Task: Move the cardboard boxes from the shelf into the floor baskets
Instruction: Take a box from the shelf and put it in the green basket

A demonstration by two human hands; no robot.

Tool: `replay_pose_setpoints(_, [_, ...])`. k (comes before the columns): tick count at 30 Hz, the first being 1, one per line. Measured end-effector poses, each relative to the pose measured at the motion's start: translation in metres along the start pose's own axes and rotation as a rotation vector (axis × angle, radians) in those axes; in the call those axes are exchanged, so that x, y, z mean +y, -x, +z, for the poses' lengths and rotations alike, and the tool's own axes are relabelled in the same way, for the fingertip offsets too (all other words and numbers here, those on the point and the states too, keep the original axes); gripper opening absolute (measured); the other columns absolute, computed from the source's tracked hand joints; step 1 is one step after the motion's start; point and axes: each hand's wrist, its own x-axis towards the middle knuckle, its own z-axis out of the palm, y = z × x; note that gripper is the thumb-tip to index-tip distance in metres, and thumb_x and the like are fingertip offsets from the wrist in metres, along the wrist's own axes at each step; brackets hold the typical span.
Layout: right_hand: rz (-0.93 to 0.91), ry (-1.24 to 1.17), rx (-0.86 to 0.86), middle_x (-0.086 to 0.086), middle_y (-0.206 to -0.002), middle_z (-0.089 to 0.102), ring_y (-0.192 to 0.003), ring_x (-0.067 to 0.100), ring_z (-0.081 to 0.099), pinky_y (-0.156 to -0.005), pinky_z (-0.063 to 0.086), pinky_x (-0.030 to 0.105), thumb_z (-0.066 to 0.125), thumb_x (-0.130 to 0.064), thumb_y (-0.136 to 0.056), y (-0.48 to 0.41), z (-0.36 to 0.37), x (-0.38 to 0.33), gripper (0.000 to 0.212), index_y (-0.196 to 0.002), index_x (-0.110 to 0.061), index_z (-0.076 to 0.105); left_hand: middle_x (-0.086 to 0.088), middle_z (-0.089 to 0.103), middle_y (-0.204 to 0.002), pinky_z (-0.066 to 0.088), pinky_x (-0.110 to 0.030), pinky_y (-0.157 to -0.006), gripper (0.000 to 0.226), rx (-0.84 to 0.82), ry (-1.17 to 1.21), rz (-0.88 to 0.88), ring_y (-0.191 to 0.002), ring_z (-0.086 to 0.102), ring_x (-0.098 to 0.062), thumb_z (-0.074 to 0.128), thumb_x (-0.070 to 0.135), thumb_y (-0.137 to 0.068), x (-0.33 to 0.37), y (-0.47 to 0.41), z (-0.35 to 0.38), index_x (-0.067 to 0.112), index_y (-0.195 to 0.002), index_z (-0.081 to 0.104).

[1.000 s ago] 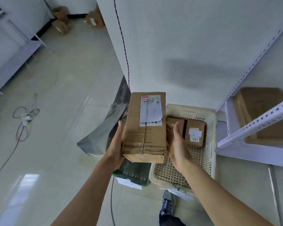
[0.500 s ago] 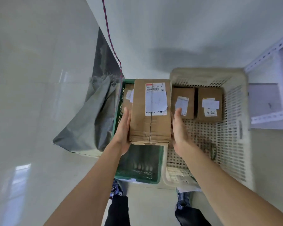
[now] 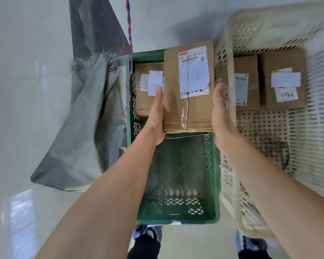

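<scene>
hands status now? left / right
Left hand: pressed flat on the box, left side, holding it.
Right hand: pressed flat on the box's right side, holding it.

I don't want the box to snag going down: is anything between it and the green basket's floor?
Nothing visible blocks it. The held box, pressed between the left hand and the right hand, sits over the green basket. A smaller box fills the far-left corner beside it; the near floor shows bare. Directly underneath is hidden.
</scene>
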Motion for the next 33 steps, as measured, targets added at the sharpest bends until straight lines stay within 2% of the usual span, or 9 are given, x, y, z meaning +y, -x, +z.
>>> replay_pose_setpoints(4, [-0.049, 0.065, -0.006, -0.014, -0.178, -0.002, -0.163, 0.011, -0.005, -0.131, 0.001, 0.050, 0.012, -0.083, -0.097, -0.018, 0.010, 0.001, 0.081, -0.168, -0.044, 0.007, 0.002, 0.078, -0.132, 0.063, -0.035, -0.091, 0.082, -0.005, 0.054, 0.012, -0.116, 0.077, -0.019, 0.030, 0.084, -0.103, -0.001, -0.017, -0.006, 0.027, -0.154, 0.062])
replay_pose_setpoints(10, [0.025, 0.066, -0.030, -0.015, -0.178, 0.004, -0.164, 0.013, 0.004, -0.131, 0.005, 0.055, 0.010, -0.084, -0.097, -0.031, 0.011, 0.012, 0.080, -0.167, -0.046, 0.009, -0.002, 0.070, -0.149, 0.045, -0.055, -0.122, 0.081, -0.061, 0.050, 0.029, -0.138, 0.067, -0.027, 0.024, 0.083, -0.104, -0.009, -0.022, -0.008, 0.030, -0.155, 0.060])
replay_pose_setpoints(14, [0.060, 0.038, -0.027, -0.016, -0.178, 0.000, -0.164, 0.014, 0.000, -0.128, 0.002, 0.056, 0.008, -0.085, -0.097, -0.051, 0.000, 0.016, 0.078, -0.166, -0.049, 0.006, 0.001, 0.073, -0.145, 0.044, -0.059, -0.122, 0.076, -0.043, -0.011, 0.018, -0.135, 0.069, -0.029, 0.031, 0.084, -0.102, -0.011, -0.031, 0.008, 0.034, -0.152, 0.062])
replay_pose_setpoints(20, [0.028, 0.157, 0.045, -0.005, -0.179, 0.001, -0.165, 0.021, 0.002, -0.128, 0.004, 0.058, 0.009, -0.077, -0.102, -0.088, 0.006, 0.019, 0.080, -0.170, -0.035, 0.005, 0.000, 0.068, -0.151, 0.039, -0.061, -0.125, 0.084, 0.065, -0.114, 0.003, -0.141, 0.062, -0.032, 0.029, 0.090, -0.097, -0.006, -0.060, 0.018, 0.037, -0.156, 0.058])
replay_pose_setpoints(23, [-0.084, 0.216, 0.116, -0.001, -0.179, 0.003, -0.165, 0.021, -0.002, -0.131, 0.003, 0.060, 0.012, -0.076, -0.102, -0.084, 0.010, 0.030, 0.083, -0.170, -0.027, 0.010, -0.001, 0.068, -0.150, 0.040, -0.060, -0.124, 0.084, 0.043, -0.142, 0.016, -0.141, 0.062, -0.032, 0.023, 0.088, -0.100, -0.006, -0.067, 0.013, 0.036, -0.156, 0.057])
replay_pose_setpoints(25, [-0.241, 0.249, 0.160, -0.004, -0.179, 0.005, -0.164, 0.013, 0.000, -0.133, 0.001, 0.051, 0.014, -0.071, -0.103, -0.071, 0.009, 0.044, 0.081, -0.169, -0.024, 0.014, 0.001, 0.061, -0.158, 0.035, -0.058, -0.129, 0.084, 0.041, -0.156, 0.063, -0.150, 0.054, -0.028, 0.020, 0.085, -0.102, -0.004, -0.063, 0.013, 0.034, -0.161, 0.051])
replay_pose_setpoints(28, [-0.408, 0.406, 0.091, -0.011, -0.178, -0.005, -0.162, 0.002, -0.008, -0.133, -0.007, 0.038, 0.013, -0.063, -0.107, -0.054, 0.006, 0.062, 0.073, -0.171, -0.027, 0.005, 0.009, 0.035, -0.176, 0.016, -0.055, -0.135, 0.092, 0.108, -0.288, 0.243, -0.166, 0.025, -0.019, 0.018, 0.084, -0.095, -0.006, -0.050, 0.020, 0.035, -0.171, 0.031])
replay_pose_setpoints(30, [-0.433, 0.497, 0.023, -0.011, -0.178, -0.007, -0.162, 0.001, -0.011, -0.133, -0.008, 0.040, 0.009, -0.063, -0.106, -0.053, 0.006, 0.067, 0.075, -0.170, -0.025, 0.002, 0.015, 0.018, -0.181, 0.004, -0.054, -0.137, 0.094, 0.117, -0.411, 0.353, -0.169, 0.006, -0.008, 0.015, 0.083, -0.092, -0.015, -0.041, 0.028, 0.036, -0.174, 0.019])
replay_pose_setpoints(33, [-0.388, 0.544, -0.010, -0.008, -0.178, -0.008, -0.161, 0.003, -0.014, -0.132, -0.011, 0.043, 0.002, -0.072, -0.098, -0.064, 0.009, 0.062, 0.087, -0.170, -0.022, -0.001, 0.017, 0.005, -0.182, -0.005, -0.053, -0.136, 0.104, 0.100, -0.547, 0.329, -0.166, -0.014, -0.004, 0.009, 0.087, -0.083, -0.028, -0.042, 0.036, 0.036, -0.174, 0.014])
